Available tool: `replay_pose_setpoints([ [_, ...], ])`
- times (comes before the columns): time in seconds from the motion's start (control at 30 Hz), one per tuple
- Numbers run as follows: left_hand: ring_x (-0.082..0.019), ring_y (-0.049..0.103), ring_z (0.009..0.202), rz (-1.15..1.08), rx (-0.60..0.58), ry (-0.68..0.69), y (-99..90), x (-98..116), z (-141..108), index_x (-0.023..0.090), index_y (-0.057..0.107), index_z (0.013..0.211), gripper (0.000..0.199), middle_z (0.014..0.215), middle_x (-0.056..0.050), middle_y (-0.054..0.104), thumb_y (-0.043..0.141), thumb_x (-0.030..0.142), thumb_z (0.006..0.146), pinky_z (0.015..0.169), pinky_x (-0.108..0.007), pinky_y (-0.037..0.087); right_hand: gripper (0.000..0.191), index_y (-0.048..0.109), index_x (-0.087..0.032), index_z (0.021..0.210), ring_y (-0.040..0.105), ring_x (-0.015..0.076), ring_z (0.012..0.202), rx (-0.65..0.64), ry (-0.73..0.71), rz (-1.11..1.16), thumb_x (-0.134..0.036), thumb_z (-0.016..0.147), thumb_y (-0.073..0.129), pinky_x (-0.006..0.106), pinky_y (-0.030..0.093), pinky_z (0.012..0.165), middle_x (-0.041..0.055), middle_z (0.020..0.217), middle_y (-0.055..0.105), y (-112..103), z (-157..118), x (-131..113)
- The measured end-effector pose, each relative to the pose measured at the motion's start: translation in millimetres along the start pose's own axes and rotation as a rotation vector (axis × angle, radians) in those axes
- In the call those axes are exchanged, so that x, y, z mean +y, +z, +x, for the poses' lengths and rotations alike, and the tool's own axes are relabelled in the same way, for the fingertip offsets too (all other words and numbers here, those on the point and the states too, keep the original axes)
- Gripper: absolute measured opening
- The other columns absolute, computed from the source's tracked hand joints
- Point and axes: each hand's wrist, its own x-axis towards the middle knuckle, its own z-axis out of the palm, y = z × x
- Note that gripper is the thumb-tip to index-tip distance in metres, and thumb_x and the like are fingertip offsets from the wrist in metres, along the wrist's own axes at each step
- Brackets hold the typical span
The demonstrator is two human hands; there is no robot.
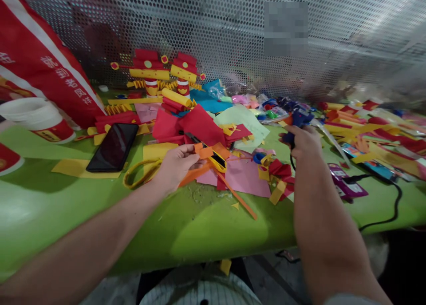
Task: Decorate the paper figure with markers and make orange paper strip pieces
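My left hand (pixel 175 165) pinches a small piece of orange paper (pixel 205 152) between thumb and fingers, above the paper pile. Under it lies a black and yellow tool (pixel 219 161), which looks like scissors, partly covered. An orange paper strip (pixel 241 200) runs toward the table's front edge. My right hand (pixel 306 141) is wrapped round a dark blue glue gun (pixel 301 115) at the right, its cord hanging below the grip. Red paper (pixel 203 126) and pink paper (pixel 248 179) lie between my hands.
A black phone (pixel 115 147), a yellow loop (pixel 138 174) and white cups (pixel 35 116) stand or lie left. Two paper figures (pixel 151 72) stand at the back against a perforated metal panel (pixel 213 34). Right are a purple power strip (pixel 346 180), a black cord (pixel 397 203) and colored strips.
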Motion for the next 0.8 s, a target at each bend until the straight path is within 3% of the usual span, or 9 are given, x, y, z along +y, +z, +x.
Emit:
replay_pose_setpoints([
  [0.1,-0.011,0.065,0.064,-0.006,-0.001,0.012,-1.1,0,1,0.015,0.067,0.081,0.016,0.076,-0.002,0.07,0.06,0.008,0.068,0.066,-0.022,0.053,0.018,0.049,-0.02,0.061,0.05,0.0069,0.036,-0.012,-0.044,0.045,-0.009,0.062,0.064,0.019,0.045,0.038,-0.0087,0.046,0.052,10,-20,-19],
  [0.27,-0.011,0.065,0.07,-0.023,-0.021,0.051,-2.9,1,1,0.014,0.068,0.084,0.019,0.082,-0.002,0.071,0.061,0.009,0.067,0.073,-0.023,0.053,0.025,0.052,-0.021,0.057,0.044,0.0057,0.034,-0.295,-0.238,0.021,-0.015,0.051,0.076,0.018,0.037,0.033,-0.0085,0.043,0.05,22,-52,-29],
  [0.33,-0.01,0.064,0.068,-0.04,-0.023,0.071,-3.6,1,2,0.014,0.068,0.084,0.02,0.079,-0.001,0.07,0.062,0.009,0.066,0.074,-0.024,0.052,0.022,0.054,-0.02,0.059,0.045,0.0059,0.037,-0.386,-0.226,0.009,-0.023,0.054,0.076,0.018,0.037,0.035,-0.0075,0.044,0.051,25,-60,-26],
  [0.53,-0.011,0.064,0.067,-0.051,-0.048,0.119,-8.0,1,5,0.015,0.067,0.08,0.016,0.074,0.0,0.068,0.063,0.011,0.065,0.071,-0.024,0.052,0.025,0.061,-0.019,0.06,0.048,0.0097,0.037,-0.45,-0.164,-0.128,-0.037,0.054,0.078,0.022,0.038,0.032,-0.0023,0.049,0.059,34,-84,-19],
  [0.7,-0.011,0.064,0.07,0.0,-0.07,0.152,-12.0,0,7,0.014,0.066,0.085,0.018,0.078,-0.002,0.068,0.064,0.015,0.067,0.074,-0.025,0.051,0.02,0.064,-0.023,0.061,0.049,0.0102,0.042,-0.664,-0.249,-0.165,-0.037,0.058,0.077,0.024,0.044,0.039,-0.0032,0.052,0.06,38,-100,-26],
  [0.8,-0.011,0.064,0.072,0.03,-0.052,0.154,-13.4,0,8,0.014,0.066,0.088,0.02,0.079,-0.002,0.068,0.063,0.015,0.069,0.073,-0.025,0.05,0.025,0.064,-0.023,0.066,0.048,0.0112,0.044,-0.729,-0.307,-0.218,-0.044,0.058,0.075,0.025,0.042,0.04,-0.0032,0.051,0.057,40,-103,-29],
])
